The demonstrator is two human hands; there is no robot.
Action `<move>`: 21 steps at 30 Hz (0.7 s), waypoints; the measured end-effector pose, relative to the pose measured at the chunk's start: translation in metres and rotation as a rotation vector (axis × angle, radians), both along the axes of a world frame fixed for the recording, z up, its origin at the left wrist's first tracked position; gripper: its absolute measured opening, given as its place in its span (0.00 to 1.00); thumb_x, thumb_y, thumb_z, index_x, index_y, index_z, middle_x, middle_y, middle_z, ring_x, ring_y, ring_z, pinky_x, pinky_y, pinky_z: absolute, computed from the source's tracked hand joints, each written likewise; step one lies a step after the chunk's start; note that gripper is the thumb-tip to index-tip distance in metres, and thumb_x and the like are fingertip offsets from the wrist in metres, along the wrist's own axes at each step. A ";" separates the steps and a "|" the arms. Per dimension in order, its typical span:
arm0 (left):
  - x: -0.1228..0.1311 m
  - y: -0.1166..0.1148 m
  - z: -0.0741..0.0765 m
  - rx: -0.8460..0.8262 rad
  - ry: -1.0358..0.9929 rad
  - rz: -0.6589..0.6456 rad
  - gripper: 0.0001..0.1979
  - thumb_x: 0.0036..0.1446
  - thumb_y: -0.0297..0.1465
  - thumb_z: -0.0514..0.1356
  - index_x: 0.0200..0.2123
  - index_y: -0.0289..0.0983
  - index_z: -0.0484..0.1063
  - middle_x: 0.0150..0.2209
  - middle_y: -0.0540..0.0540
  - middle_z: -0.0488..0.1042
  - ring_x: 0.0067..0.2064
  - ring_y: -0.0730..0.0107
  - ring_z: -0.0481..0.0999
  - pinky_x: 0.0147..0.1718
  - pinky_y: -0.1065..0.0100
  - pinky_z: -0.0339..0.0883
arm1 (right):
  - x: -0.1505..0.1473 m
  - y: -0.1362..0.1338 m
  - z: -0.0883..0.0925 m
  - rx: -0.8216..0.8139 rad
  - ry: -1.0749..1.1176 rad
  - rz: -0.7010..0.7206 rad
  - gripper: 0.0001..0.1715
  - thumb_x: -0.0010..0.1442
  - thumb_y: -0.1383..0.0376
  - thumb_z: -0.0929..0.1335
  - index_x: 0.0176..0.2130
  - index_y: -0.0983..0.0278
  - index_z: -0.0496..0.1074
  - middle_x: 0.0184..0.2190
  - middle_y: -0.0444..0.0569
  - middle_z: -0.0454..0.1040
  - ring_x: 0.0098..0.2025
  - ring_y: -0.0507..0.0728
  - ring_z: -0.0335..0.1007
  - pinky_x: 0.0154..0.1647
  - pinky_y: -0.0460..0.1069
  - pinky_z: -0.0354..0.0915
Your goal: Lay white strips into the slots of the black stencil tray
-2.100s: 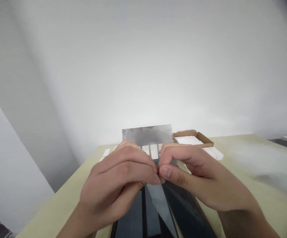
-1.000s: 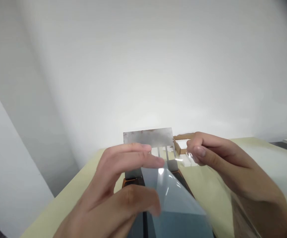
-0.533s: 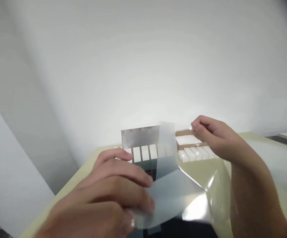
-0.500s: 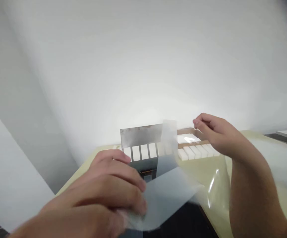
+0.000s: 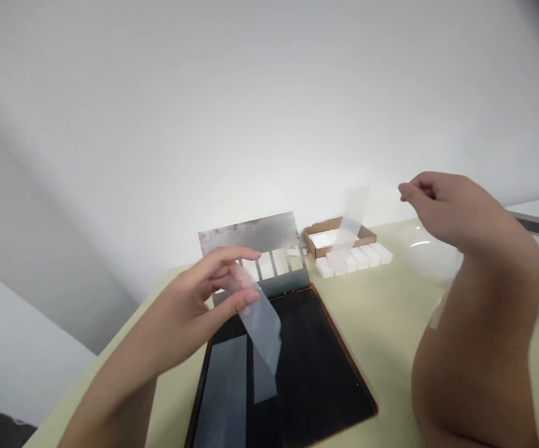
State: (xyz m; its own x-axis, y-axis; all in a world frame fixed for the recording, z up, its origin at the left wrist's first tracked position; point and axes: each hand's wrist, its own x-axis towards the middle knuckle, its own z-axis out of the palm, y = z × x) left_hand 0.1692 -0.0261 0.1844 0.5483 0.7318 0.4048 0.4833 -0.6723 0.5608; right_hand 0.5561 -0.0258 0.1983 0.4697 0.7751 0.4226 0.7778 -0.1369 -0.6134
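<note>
My left hand (image 5: pixel 208 298) pinches a translucent plastic film strip (image 5: pixel 264 330) between thumb and fingers, over a black board (image 5: pixel 316 361) with a brown rim. Higher up on the right, my right hand (image 5: pixel 441 202) is closed in a pinch on a thin clear plastic film, mostly too transparent to trace. A frosted strip (image 5: pixel 355 211) stands out to the left of this hand, in front of the box; whether it hangs from the clear film I cannot tell. On the board's left part lies a greyish translucent strip (image 5: pixel 225 386).
Behind the board a metal plate (image 5: pixel 250 233) with rectangular cutouts stands raised. A cardboard box (image 5: pixel 369 238) holds white pieces, with a row of white blocks (image 5: pixel 362 258) before it. All rest on a yellowish tabletop (image 5: pixel 353 311) against a wall.
My right hand has moved up and right, and the frosted strip has shifted the same way. My left hand has drawn back from close to the camera, holding its strip. The view has tilted, showing more board.
</note>
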 end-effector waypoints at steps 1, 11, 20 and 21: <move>0.004 0.013 -0.002 -0.051 0.072 0.036 0.22 0.68 0.37 0.64 0.62 0.50 0.65 0.37 0.52 0.78 0.39 0.69 0.81 0.38 0.70 0.74 | -0.001 -0.001 0.001 0.009 0.010 0.019 0.17 0.70 0.52 0.63 0.35 0.59 0.71 0.24 0.45 0.69 0.25 0.54 0.62 0.30 0.54 0.57; 0.017 0.021 -0.054 0.223 0.311 -0.058 0.16 0.71 0.31 0.59 0.61 0.46 0.68 0.43 0.49 0.77 0.43 0.68 0.78 0.41 0.69 0.72 | -0.002 -0.002 0.002 0.143 0.014 0.273 0.18 0.71 0.50 0.65 0.39 0.57 0.76 0.28 0.44 0.69 0.27 0.52 0.59 0.31 0.52 0.55; 0.021 -0.057 -0.152 0.386 0.509 -0.458 0.19 0.71 0.31 0.58 0.62 0.35 0.69 0.40 0.40 0.77 0.38 0.60 0.74 0.39 0.60 0.70 | -0.006 -0.002 0.002 0.157 -0.162 0.108 0.22 0.72 0.49 0.64 0.40 0.60 0.77 0.27 0.44 0.68 0.29 0.51 0.58 0.33 0.53 0.53; 0.020 -0.056 -0.152 0.330 0.511 -0.460 0.23 0.70 0.36 0.61 0.64 0.37 0.68 0.45 0.38 0.78 0.43 0.57 0.75 0.43 0.58 0.71 | -0.007 -0.003 0.002 0.165 -0.165 0.122 0.22 0.72 0.48 0.64 0.40 0.60 0.78 0.27 0.44 0.68 0.29 0.51 0.57 0.33 0.53 0.52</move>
